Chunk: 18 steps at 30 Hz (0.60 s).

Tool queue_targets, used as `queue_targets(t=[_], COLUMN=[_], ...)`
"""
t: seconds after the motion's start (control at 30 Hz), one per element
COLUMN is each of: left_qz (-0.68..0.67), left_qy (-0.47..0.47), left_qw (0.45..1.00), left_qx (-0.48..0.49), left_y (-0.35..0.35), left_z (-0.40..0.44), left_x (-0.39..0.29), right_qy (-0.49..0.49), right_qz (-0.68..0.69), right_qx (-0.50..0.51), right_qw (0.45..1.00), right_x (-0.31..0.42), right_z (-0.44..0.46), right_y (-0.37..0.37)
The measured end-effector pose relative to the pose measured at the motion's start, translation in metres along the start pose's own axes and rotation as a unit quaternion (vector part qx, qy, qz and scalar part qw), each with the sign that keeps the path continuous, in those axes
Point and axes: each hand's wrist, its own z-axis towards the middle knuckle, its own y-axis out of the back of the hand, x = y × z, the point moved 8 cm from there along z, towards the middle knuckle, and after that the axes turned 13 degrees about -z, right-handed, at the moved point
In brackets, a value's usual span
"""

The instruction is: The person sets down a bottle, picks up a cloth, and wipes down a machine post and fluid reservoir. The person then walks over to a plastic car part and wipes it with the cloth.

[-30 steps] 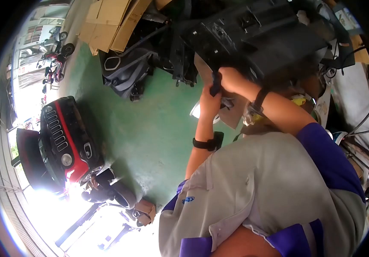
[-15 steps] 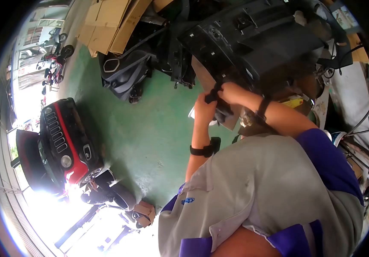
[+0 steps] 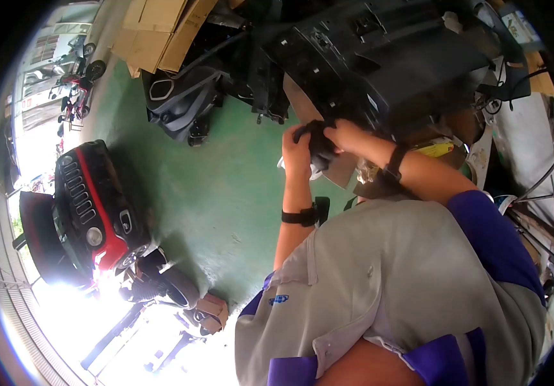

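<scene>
My left hand (image 3: 296,151) and my right hand (image 3: 346,136) hold a dark, bunched soft piece that looks like cloth (image 3: 319,144) between them. The left fingers are closed on its left edge, the right fingers pinch its right side. Just beyond the hands lies a large black plastic panel (image 3: 380,64). A brown flat sheet (image 3: 339,171) is partly seen under and behind the cloth. Something white shows below the left hand, too covered to make out.
Cardboard (image 3: 155,35) stands at the upper left beside black plastic parts (image 3: 184,103). A black and red toy-like car (image 3: 93,202) is on the green floor (image 3: 206,193) at left. A yellow item (image 3: 436,149) and cables lie at right.
Both hands have drawn slightly apart, the left one moving left. The dark piece between them now shows spread wider. The whole view has shifted a little.
</scene>
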Motion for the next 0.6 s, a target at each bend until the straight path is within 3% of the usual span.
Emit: queue_targets(t=[0.03, 0.13, 0.23, 0.27, 0.37, 0.4, 0.47, 0.6], left_qz=[-0.005, 0.032, 0.17, 0.165, 0.247, 0.284, 0.341, 0.351], left_qy=[0.005, -0.013, -0.202, -0.217, -0.251, -0.275, -0.233, -0.247], left_qw=[1.0, 0.999, 0.964, 0.961, 0.93, 0.912, 0.903, 0.895], left_qx=[-0.006, -0.025, 0.036, 0.053, 0.103, 0.109, 0.122, 0.124], left_y=[0.002, -0.009, -0.053, -0.07, -0.102, -0.105, -0.098, -0.095], left_z=[-0.005, -0.03, -0.041, -0.046, -0.025, -0.018, -0.003, -0.009], left_x=[0.003, -0.019, -0.068, -0.079, -0.065, -0.056, -0.03, -0.022], right_qy=[-0.036, 0.156, 0.253, 0.276, 0.231, 0.224, 0.207, 0.214], right_qz=[0.053, -0.156, -0.237, -0.257, -0.365, -0.425, -0.533, -0.439], right_qx=[0.039, -0.124, -0.216, -0.242, -0.285, -0.238, -0.142, -0.208], right_qw=[0.997, 0.967, 0.913, 0.894, 0.856, 0.844, 0.808, 0.848], right_x=[-0.012, 0.012, 0.045, 0.05, 0.048, 0.041, 0.026, 0.03], right_z=[-0.002, -0.033, -0.064, -0.068, -0.042, -0.028, -0.004, -0.016], right_y=[-0.009, 0.018, 0.05, 0.057, 0.064, 0.056, 0.038, 0.041])
